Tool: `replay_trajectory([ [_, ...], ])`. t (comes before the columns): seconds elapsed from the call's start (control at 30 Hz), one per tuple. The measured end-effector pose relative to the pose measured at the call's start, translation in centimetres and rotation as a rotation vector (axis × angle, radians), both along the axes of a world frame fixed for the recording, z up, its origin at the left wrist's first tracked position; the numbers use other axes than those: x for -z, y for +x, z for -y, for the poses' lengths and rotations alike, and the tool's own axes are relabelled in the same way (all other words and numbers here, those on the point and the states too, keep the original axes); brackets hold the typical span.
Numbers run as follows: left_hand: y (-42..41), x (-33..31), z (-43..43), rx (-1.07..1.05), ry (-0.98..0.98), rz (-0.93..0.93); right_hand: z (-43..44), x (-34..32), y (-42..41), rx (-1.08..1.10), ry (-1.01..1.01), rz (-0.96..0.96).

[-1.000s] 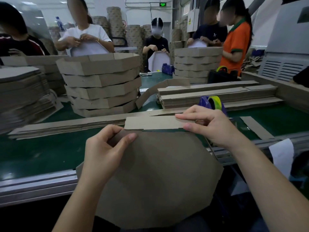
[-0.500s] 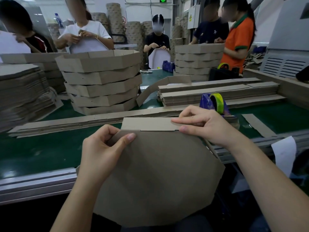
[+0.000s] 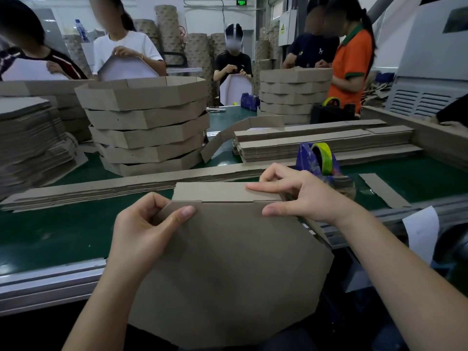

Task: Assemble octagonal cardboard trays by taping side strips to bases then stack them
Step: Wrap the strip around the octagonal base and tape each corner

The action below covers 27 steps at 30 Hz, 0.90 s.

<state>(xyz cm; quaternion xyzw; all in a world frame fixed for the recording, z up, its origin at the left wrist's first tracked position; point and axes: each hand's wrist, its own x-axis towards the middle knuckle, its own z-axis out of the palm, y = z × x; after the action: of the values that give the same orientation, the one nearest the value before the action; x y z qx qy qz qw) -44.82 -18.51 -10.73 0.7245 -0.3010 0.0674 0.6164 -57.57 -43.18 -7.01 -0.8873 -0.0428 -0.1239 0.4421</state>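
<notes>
Fingers (image 3: 186,212) of my left hand (image 3: 147,224) curl round the upper left edge of the octagonal base (image 3: 228,269), thumb flat on its face, holding it tipped up toward me; my right hand (image 3: 301,196) pinches the side strip (image 3: 212,191) to the base's top edge, index finger laid along it to square the seam (no tape on it that I can see). Tape dispenser (image 3: 320,158) just beyond that hand on the green counter (image 3: 50,231), handy, I'd say; finished trays (image 3: 147,125) stacked further back
</notes>
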Motion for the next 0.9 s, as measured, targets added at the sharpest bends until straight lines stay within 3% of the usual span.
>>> replay_trajectory([
  [0.13, 0.1, -0.5, -0.1, 0.040, 0.080, 0.088, -0.1, 0.1, -0.1, 0.013, 0.000, 0.017],
  [0.3, 0.0, -4.1, 0.4, 0.128, 0.572, 0.702, -0.4, 0.2, -0.2, -0.006, -0.014, 0.028],
  [0.37, -0.1, -5.4, 1.4, 0.258, 0.752, 0.705, -0.3, 0.3, -0.3, -0.010, -0.025, 0.037],
  [0.47, 0.2, -5.7, 2.9, 0.322, 0.871, 0.690, 0.2, 0.6, -0.5, 0.004, -0.010, 0.036],
  [0.83, -0.5, -4.9, 4.5, 0.290, 0.809, 0.718, 1.7, 1.0, -1.4, 0.028, -0.058, -0.033],
  [0.9, -0.4, -5.0, 4.4, 0.305, 0.823, 0.691, 2.7, 0.7, -1.5, 0.126, -0.032, 0.043],
])
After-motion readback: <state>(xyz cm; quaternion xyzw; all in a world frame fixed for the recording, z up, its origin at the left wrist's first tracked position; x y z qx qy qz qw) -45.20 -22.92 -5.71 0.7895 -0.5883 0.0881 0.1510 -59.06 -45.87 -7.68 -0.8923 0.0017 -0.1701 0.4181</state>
